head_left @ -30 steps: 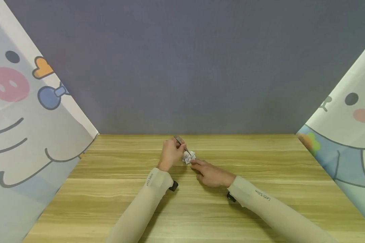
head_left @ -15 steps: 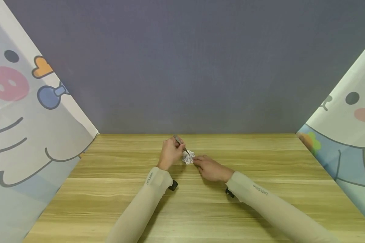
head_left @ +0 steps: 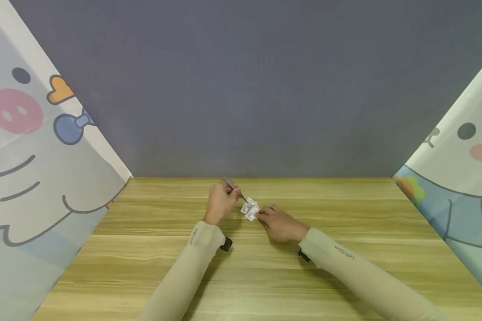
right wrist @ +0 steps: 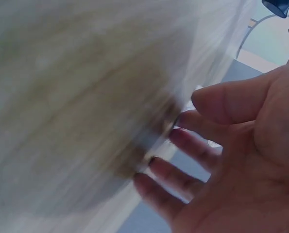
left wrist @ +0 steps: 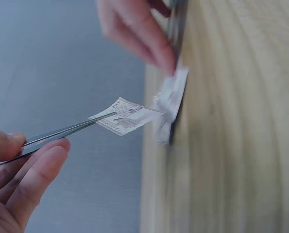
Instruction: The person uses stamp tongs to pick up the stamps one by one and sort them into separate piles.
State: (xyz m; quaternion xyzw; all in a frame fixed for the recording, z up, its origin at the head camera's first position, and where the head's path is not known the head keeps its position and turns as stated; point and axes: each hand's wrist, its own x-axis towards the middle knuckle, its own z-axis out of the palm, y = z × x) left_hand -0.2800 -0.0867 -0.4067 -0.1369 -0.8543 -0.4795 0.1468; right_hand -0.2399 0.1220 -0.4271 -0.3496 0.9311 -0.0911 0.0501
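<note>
My left hand [head_left: 220, 203] pinches metal tweezers [left wrist: 69, 132] between thumb and fingers. Their tips grip a small stamp [left wrist: 127, 119] with serrated edges, raised over a little pile of stamps [left wrist: 172, 94] in the left wrist view. That pile lies on the wooden table near its far side, and in the head view the stamp overlaps it. My right hand [head_left: 281, 225] rests just to the right, its fingertips at the edge of the pile. In the right wrist view its fingers [right wrist: 168, 179] are extended, slightly bent, and hide most of the stamps.
The wood-grain table [head_left: 144, 249] runs back to a grey wall panel [head_left: 241, 89]. Cartoon-printed sheets [head_left: 44, 169] stand on the left and right sides. Both forearms have pale sleeves [head_left: 345, 267] and dark wrist devices [head_left: 226, 244].
The left hand with the tweezers has shifted slightly left, and a stamp has come up off the pile. The pile looks more spread. The right hand has drawn slightly rightward, its fingertips still at the pile.
</note>
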